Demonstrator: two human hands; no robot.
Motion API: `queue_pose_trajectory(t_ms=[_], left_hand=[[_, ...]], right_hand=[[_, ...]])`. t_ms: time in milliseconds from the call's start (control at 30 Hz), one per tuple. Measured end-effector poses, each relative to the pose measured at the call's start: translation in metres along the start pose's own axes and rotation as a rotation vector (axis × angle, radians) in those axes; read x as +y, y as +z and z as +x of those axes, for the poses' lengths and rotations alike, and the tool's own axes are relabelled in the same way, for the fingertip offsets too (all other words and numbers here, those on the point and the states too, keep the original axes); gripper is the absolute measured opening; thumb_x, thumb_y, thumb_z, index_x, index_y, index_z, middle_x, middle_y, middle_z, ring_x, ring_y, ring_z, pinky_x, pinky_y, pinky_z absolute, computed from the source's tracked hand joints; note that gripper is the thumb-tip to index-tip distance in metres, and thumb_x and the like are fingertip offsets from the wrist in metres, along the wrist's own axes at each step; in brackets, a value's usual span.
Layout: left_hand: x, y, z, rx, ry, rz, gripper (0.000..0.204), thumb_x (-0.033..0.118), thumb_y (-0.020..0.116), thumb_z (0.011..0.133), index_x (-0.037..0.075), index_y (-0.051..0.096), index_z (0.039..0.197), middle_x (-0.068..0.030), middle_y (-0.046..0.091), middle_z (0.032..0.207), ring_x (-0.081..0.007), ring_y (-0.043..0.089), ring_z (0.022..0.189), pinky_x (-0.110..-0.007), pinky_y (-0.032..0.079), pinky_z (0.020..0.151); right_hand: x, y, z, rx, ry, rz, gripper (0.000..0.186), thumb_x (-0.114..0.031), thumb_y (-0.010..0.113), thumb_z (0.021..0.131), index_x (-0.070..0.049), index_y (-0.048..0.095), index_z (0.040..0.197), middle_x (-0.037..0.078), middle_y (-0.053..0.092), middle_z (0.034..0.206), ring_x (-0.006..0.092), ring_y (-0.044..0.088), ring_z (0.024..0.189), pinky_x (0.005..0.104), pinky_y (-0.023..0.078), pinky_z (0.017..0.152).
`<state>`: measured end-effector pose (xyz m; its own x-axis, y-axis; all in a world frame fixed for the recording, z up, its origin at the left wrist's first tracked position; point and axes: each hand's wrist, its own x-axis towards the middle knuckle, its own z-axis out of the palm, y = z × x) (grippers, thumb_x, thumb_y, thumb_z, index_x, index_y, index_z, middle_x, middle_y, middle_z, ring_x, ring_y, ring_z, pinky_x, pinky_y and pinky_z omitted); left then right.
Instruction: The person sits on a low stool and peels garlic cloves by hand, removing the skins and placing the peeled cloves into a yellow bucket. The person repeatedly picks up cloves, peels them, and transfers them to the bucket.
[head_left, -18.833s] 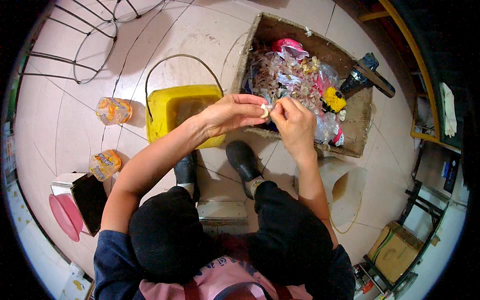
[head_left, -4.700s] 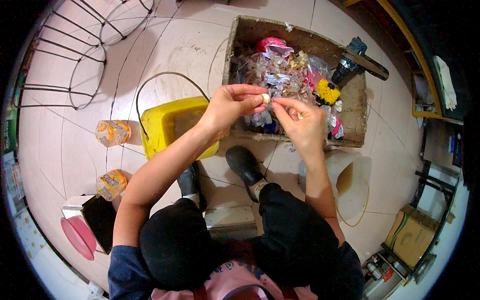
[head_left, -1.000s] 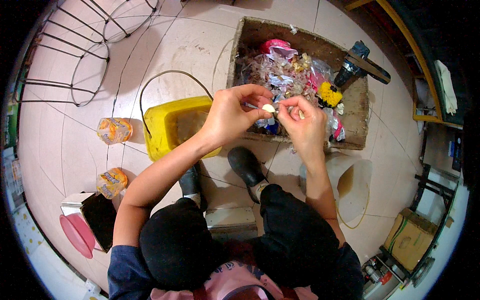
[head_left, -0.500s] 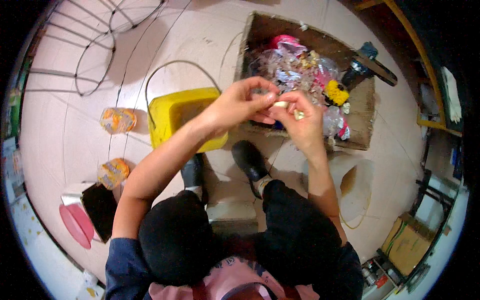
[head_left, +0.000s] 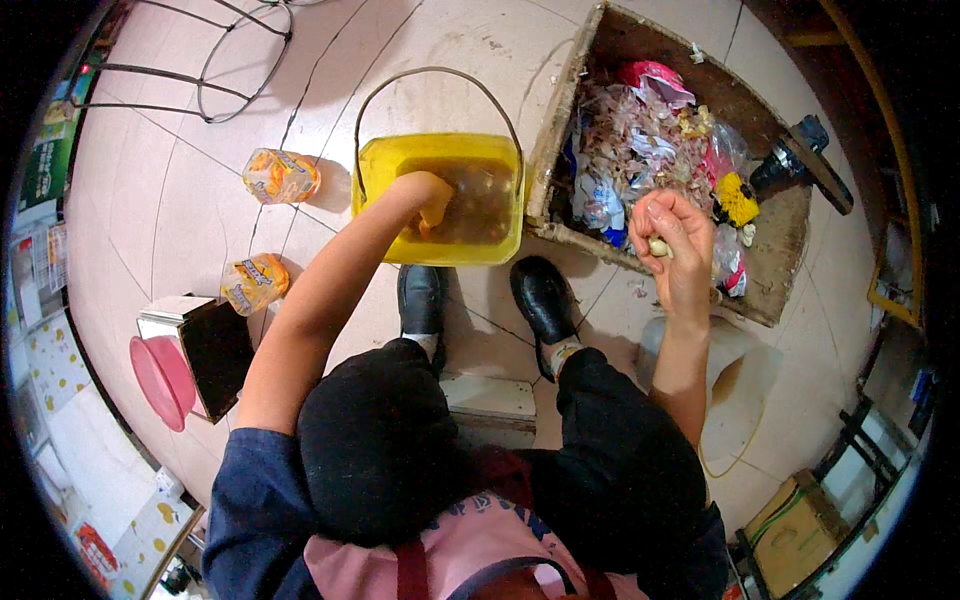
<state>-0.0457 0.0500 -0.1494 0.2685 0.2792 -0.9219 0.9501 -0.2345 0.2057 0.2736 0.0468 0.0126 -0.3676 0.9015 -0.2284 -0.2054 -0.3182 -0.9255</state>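
My left hand [head_left: 428, 198] reaches into the murky brown water of the yellow bucket [head_left: 380, 240], its fingers hidden below the surface. My right hand [head_left: 670, 225] is closed on pale garlic cloves [head_left: 656, 246], held above the worn box [head_left: 760, 295] of papery peels [head_left: 615, 135], crumpled plastic [head_left: 605, 205] and scraps. A fuzzy yellow item [head_left: 737, 200] lies in that box. A dark tool or device [head_left: 787, 160] rests on its right edge.
Two orange-and-clear packages [head_left: 280, 175] stand left of the bucket. A pink basin [head_left: 160, 382] leans by a dark box [head_left: 220, 355]. Wire racks [head_left: 240, 90] lie upper left. A translucent container [head_left: 740, 400] is by my right leg; a cardboard box [head_left: 795, 525] sits lower right.
My hands have separated: the left went down into the bucket's water, while the right shifted right, still closed on cloves. The view has shifted, so surroundings sit differently in frame.
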Motion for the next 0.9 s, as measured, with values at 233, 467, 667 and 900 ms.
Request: queue_pose_trajectory(t_ms=[233, 467, 667, 900], left_hand=[[0.02, -0.015, -0.017, -0.08, 0.304, -0.223, 0.061, 0.013, 0.072, 0.068, 0.007, 0.051, 0.125, -0.0098, 0.065, 0.1, -0.0266, 0.063, 0.089, -0.034, 0.051, 0.074], [0.022, -0.028, -0.056, -0.29, 0.686, -1.099, 0.06, 0.002, 0.072, 0.068, 0.006, 0.052, 0.125, -0.0063, 0.064, 0.101, -0.0176, 0.062, 0.088, -0.031, 0.049, 0.079], [0.016, -0.022, -0.073, -0.182, 0.668, -1.23, 0.043, 0.015, 0.064, 0.084, 0.004, 0.053, 0.124, -0.0038, 0.066, 0.098, -0.0136, 0.063, 0.088, -0.028, 0.051, 0.073], [0.013, -0.011, -0.1, -0.05, 0.639, -1.305, 0.026, 0.022, 0.059, 0.091, 0.005, 0.056, 0.11, -0.003, 0.066, 0.094, -0.0108, 0.062, 0.083, -0.025, 0.05, 0.069]], right_hand=[[-0.004, 0.005, -0.001, -0.006, 0.082, -0.069, 0.012, -0.016, 0.057, 0.09, -0.004, 0.061, 0.091, -0.002, 0.053, 0.066, 0.0018, 0.043, 0.052, 0.0155, 0.026, 0.043], [0.007, 0.018, 0.004, -0.073, 0.035, -0.429, 0.017, -0.011, 0.066, 0.084, -0.005, 0.068, 0.1, -0.002, 0.061, 0.07, 0.005, 0.053, 0.058, 0.0198, 0.04, 0.051], [0.021, 0.055, 0.014, -0.175, -0.264, -0.921, 0.017, -0.014, 0.071, 0.077, -0.007, 0.069, 0.093, 0.007, 0.065, 0.075, 0.0166, 0.059, 0.057, 0.0294, 0.047, 0.055], [0.049, 0.097, 0.026, -0.356, -0.597, -1.24, 0.017, -0.018, 0.073, 0.074, -0.009, 0.067, 0.087, 0.007, 0.064, 0.074, 0.0268, 0.063, 0.066, 0.0356, 0.05, 0.058]])
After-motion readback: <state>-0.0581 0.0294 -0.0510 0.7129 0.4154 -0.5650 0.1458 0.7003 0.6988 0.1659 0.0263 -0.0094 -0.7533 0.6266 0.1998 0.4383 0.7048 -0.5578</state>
